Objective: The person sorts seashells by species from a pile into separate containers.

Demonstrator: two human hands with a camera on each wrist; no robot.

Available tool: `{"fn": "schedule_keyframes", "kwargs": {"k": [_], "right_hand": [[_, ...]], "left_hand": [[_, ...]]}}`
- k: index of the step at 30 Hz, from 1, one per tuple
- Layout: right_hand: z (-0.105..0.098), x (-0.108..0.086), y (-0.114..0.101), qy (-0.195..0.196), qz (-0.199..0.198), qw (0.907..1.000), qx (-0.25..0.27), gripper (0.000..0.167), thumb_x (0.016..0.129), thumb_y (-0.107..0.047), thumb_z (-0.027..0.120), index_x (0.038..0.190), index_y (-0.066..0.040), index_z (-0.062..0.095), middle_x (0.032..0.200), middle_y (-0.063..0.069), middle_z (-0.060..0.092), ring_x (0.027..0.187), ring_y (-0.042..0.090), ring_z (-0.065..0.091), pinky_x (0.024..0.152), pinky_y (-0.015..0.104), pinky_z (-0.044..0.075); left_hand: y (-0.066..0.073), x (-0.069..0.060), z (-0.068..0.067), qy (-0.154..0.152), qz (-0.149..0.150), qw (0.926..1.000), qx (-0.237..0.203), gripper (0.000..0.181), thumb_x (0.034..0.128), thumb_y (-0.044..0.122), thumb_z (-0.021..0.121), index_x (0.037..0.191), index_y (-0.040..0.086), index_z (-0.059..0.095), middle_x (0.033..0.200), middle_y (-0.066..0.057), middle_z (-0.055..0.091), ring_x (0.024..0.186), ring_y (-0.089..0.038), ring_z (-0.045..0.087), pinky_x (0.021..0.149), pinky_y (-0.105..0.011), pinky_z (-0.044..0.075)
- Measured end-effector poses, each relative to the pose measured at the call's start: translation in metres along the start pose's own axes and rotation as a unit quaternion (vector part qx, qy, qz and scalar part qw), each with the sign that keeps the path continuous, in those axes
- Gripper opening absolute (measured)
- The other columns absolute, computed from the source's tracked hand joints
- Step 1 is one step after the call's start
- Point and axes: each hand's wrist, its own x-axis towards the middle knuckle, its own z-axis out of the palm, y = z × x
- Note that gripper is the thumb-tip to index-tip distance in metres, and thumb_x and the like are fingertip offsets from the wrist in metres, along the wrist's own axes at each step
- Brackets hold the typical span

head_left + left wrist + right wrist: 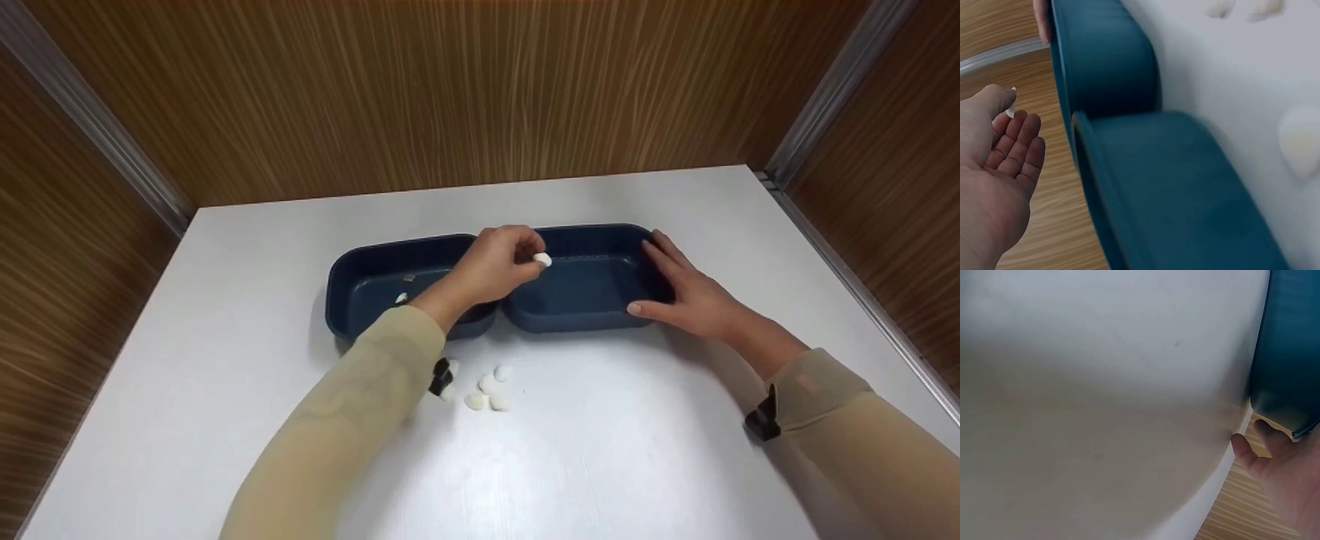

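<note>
My left hand [499, 262] pinches a small white shell-like piece [543, 259] between thumb and fingertips, above the inner end of the right dark blue tray [585, 322]. In the left wrist view the piece [1012, 104] shows as a thin sliver at the thumb tip, the other fingers loosely bent. My right hand [694, 296] rests at that tray's right end, fingers spread and thumb over the front rim. My left forearm crosses the left dark blue tray [405, 244], partly hiding it. A white piece [402, 298] and a small brownish piece [409, 277] lie inside.
Several white pieces [487, 385] lie on the white table [600, 435] in front of the trays, some partly behind my left sleeve. The trays stand end to end. Wood-grain panels [450, 90] enclose the back and sides.
</note>
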Motion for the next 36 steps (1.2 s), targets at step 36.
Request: {"fn": "schedule_keyframes", "kwargs": {"k": [36], "right_hand": [[0.001, -0.003, -0.005, -0.001, 0.003, 1.0, -0.001, 0.104, 0.097, -0.057, 0.071, 0.172, -0.018, 0.011, 0.179, 0.003, -0.007, 0.16, 0.046, 0.013, 0.119, 0.075, 0.022]], "left_hand": [[0.007, 0.002, 0.012, -0.025, 0.008, 0.9983, 0.051, 0.041, 0.1093, 0.02, 0.063, 0.147, 0.004, 0.06, 0.145, -0.01, 0.062, 0.134, -0.021, 0.058, 0.111, -0.029, 0.046]]}}
